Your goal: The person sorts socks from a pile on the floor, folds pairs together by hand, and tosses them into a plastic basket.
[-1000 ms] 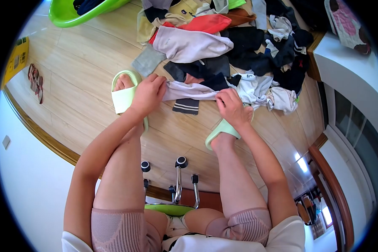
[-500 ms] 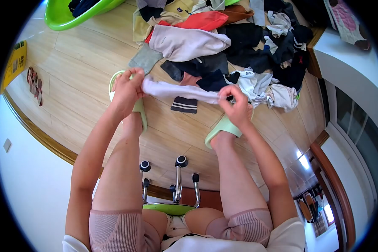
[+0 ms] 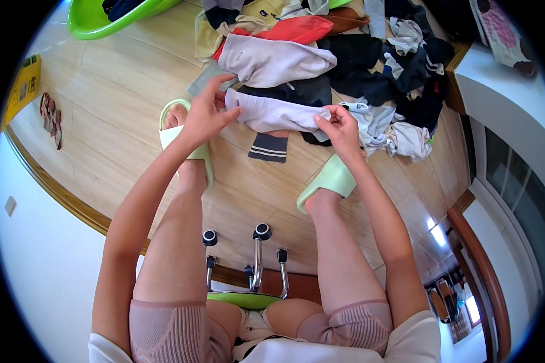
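A pale lilac sock (image 3: 275, 114) is stretched flat between my hands, above the near edge of the sock pile. My left hand (image 3: 209, 115) is at its left end, fingers spread apart, with the thumb near the sock's edge. My right hand (image 3: 339, 126) pinches the right end between thumb and fingers. Just beyond lies a similar pale sock (image 3: 272, 60) on a red one (image 3: 300, 29). A dark grey cuff with white stripes (image 3: 269, 147) shows below the held sock.
A green basin (image 3: 112, 24) with dark cloth stands at the upper left. Near the left wall are a yellow box (image 3: 23, 88) and a patterned strip (image 3: 51, 118). White and black socks (image 3: 409, 140) lie at the right, by a white ledge (image 3: 502, 91). Green slippers are on my feet.
The held sock has gone from narrow and bunched to wide and flat, and moved slightly away from me. My left hand has moved right and its fingers have spread.
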Demonstrator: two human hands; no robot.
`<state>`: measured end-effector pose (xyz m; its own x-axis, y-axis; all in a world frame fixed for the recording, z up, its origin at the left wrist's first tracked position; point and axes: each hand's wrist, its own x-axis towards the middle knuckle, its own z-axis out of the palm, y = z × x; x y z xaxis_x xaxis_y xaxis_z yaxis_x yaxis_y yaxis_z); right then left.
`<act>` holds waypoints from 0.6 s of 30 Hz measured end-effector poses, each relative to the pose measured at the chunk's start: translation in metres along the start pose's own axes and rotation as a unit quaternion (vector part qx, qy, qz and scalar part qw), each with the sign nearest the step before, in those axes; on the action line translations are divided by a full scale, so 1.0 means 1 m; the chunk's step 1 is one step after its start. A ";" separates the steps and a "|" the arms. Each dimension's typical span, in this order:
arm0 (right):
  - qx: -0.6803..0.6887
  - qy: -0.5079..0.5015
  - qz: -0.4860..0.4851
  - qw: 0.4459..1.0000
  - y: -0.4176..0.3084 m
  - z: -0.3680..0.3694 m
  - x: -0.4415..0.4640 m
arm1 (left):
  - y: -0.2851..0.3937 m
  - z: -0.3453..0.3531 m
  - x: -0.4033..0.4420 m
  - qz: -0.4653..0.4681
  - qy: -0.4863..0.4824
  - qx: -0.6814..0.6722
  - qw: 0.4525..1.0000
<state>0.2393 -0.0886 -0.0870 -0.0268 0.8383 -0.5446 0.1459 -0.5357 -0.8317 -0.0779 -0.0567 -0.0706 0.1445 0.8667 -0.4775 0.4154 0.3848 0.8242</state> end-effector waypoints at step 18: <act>0.179 0.055 0.124 0.974 -0.022 0.003 0.024 | -0.009 -0.005 0.029 -0.168 0.106 -0.254 0.947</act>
<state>0.2328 -0.0569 -0.0826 0.0744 0.6741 -0.7349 -0.2211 -0.7074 -0.6713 -0.0818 -0.0334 -0.0906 -0.1252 0.6920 -0.7110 -0.0868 0.7062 0.7026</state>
